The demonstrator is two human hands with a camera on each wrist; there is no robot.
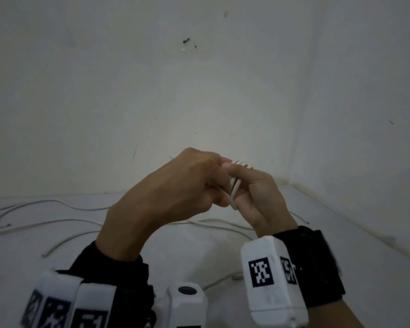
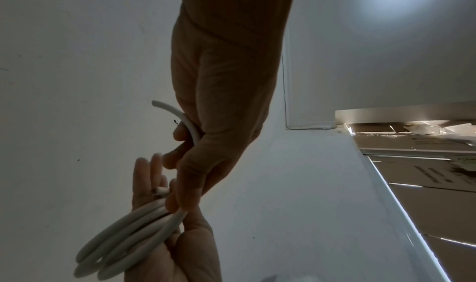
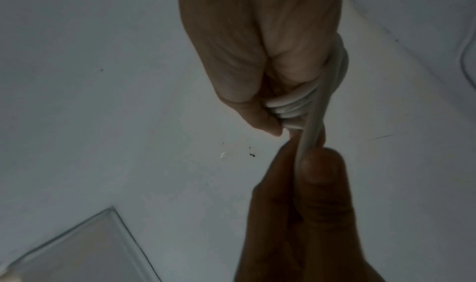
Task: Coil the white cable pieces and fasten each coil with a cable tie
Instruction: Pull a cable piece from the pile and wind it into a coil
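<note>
Left hand [image 1: 175, 192] is pinching the free end [image 2: 177, 115] of the cable between thumb and forefinger, with the last bit of it sticking out past the fingers. Right hand [image 1: 258, 200] has the white cable coil [image 2: 123, 237] looped round its fingers, thumb clamped over the turns. Both are held up in the air above the table [image 1: 187, 256], right against each other.

What I'd worry about: this looks like the final wrap, and that short stiff tail probably wants to spring back. If the pinch slips, the last turn likely pops loose and the others follow, since only one thumb is keeping them together. The loops in the left wrist view are already fanned apart, not stacked, so they could slide off the fingertips.

Other thing: I can't spot a cable tie anywhere. Grabbing one means freeing a hand, and that's when the bundle could unravel. More loose cable pieces [image 1: 57, 221] lie on the table below, so a dropped coil could tangle in them.
</note>
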